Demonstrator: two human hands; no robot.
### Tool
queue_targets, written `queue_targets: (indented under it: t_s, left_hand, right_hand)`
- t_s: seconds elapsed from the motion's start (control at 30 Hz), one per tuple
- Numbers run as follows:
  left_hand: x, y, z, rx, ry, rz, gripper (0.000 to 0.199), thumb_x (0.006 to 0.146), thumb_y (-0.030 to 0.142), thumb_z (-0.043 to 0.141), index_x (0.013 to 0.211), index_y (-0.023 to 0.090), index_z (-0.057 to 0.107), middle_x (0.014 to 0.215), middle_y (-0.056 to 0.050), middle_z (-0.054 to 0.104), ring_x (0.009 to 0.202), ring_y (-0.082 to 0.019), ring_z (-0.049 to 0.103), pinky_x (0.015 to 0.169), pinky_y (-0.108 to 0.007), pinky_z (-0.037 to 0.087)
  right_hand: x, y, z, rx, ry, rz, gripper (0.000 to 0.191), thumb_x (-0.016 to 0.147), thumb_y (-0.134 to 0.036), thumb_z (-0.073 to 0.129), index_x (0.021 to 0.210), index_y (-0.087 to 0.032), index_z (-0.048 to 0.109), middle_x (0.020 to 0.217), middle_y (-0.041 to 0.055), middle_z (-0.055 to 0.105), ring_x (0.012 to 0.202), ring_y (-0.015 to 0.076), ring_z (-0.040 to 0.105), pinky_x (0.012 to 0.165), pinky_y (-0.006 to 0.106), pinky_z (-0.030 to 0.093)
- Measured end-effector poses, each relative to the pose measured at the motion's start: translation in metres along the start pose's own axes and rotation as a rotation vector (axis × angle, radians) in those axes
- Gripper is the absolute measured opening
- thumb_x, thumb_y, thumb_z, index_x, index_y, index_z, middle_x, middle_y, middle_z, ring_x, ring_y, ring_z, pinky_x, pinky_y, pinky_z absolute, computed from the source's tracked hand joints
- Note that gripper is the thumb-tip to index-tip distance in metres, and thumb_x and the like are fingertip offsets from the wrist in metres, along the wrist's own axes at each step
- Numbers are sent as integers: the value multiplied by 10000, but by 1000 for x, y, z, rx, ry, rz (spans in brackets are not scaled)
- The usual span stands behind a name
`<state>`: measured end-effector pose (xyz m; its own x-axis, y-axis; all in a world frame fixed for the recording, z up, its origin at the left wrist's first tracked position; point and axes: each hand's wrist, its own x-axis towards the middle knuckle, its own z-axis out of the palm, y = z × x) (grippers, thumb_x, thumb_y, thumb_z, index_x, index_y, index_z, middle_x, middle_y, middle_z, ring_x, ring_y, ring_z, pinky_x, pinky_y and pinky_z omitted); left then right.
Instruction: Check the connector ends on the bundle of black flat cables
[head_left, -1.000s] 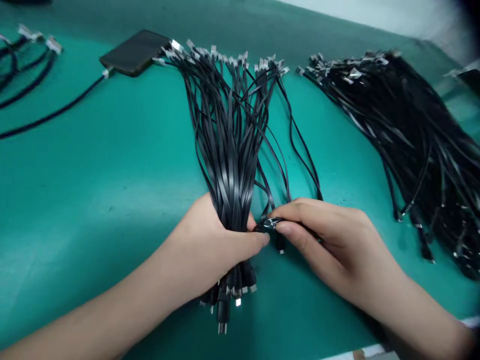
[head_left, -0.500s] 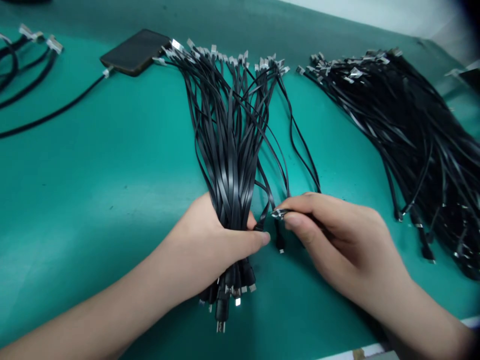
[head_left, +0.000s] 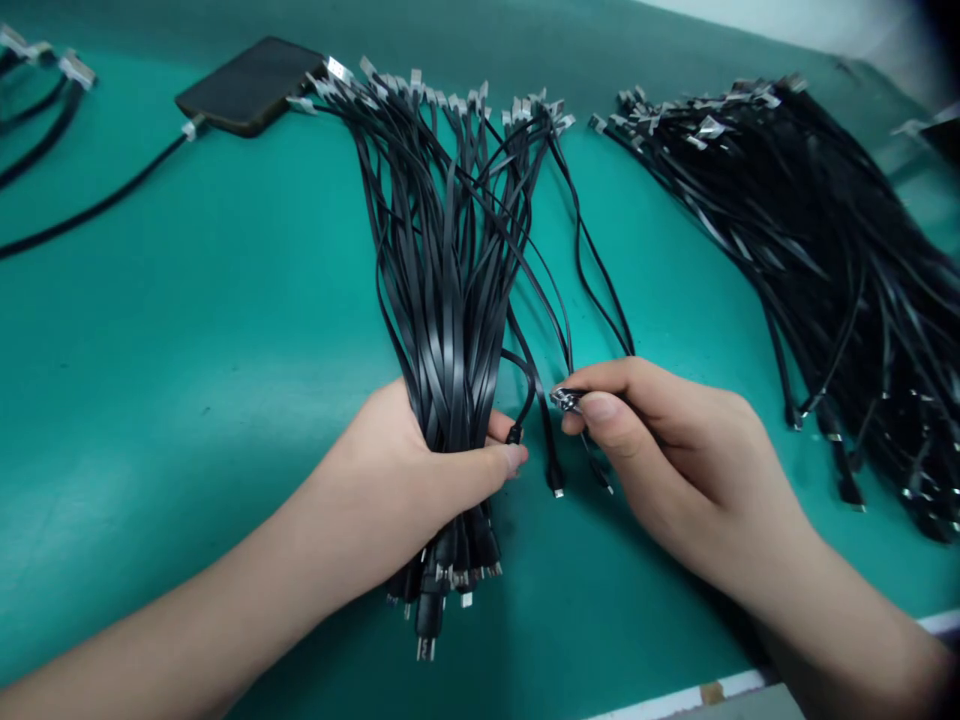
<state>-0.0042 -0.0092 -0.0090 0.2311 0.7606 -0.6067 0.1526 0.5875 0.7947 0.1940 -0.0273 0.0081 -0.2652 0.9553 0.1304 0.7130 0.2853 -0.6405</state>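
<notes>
My left hand point(head_left: 420, 460) is closed around a thick bundle of flat black USB cables point(head_left: 446, 300). Their small plugs stick out below my fist, and the silver USB-A ends fan out at the far end. One separate cable plug point(head_left: 514, 434) sits at my left thumb tip, against the fingers. My right hand point(head_left: 667, 460), just to the right, pinches a small shiny metal piece point(head_left: 565, 400) between thumb and forefinger; it looks like cable plug ends, partly hidden. Between and below the hands, loose cable ends point(head_left: 555, 480) hang over the green mat.
A second large pile of black cables point(head_left: 825, 230) lies at the right. At the back left, a dark phone point(head_left: 251, 85) has a cable point(head_left: 112, 205) plugged in. More thick cables point(head_left: 45, 140) curve at the left edge. The green mat point(head_left: 187, 400) covers the table.
My right hand has drawn slightly up and away from the left, still pinching the metal piece. A loose cable end now shows below it. The view has shifted a little.
</notes>
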Motion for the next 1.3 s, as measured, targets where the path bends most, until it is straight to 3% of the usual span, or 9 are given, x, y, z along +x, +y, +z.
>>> queue_targets:
  t_s: [0.07,0.17,0.3,0.43,0.63,0.93,1.3]
  left_hand:
    - [1,-3,0,-107,-34,18,193,696,207,821,783,203,649,740,19,733,819,-209,755,724,-295,608]
    - [3,-4,0,-186,-76,36,172,730,191,810,790,194,649,739,21,749,790,-192,766,698,-266,617]
    - [2,-1,-2,-226,-109,-10,175,749,213,813,839,196,664,729,8,778,718,-166,760,608,-212,584]
    - [-3,5,-3,-217,-91,-75,178,754,223,813,857,210,667,739,10,795,738,-156,755,641,-206,561]
    - [-4,7,-4,-238,-106,-61,144,749,197,792,837,194,678,761,1,800,779,-165,754,704,-230,550]
    - [-2,5,-5,-253,-153,-31,113,783,188,775,844,187,681,764,6,795,781,-144,745,698,-197,538]
    - [-5,6,-2,-276,-127,-20,144,757,214,794,815,193,664,748,13,746,760,-146,702,704,-214,512]
  right_hand:
    - [-2,0,1,85,-43,63,229,1068,-328,437,951,-213,597,674,-26,616,507,106,511,487,263,398]
    - [-7,1,3,211,-122,158,275,1086,-401,373,954,-227,540,602,-60,482,477,103,419,421,248,328]
    - [-9,1,7,289,-217,214,273,1088,-412,356,935,-233,494,720,-22,545,586,116,472,465,238,358]
    - [-9,0,8,312,-232,216,246,1088,-363,354,945,-232,505,763,-6,562,628,124,494,496,232,394]
    - [-11,-1,9,293,-259,208,136,1069,-308,415,1023,-237,521,689,-44,542,483,94,382,401,222,306]
    - [-13,-2,11,261,-230,168,131,1053,-268,446,1011,-242,568,833,3,677,598,118,549,447,228,358]
    - [-10,-4,8,188,-203,39,114,1018,-183,486,1000,-206,596,851,8,679,679,127,627,598,235,483]
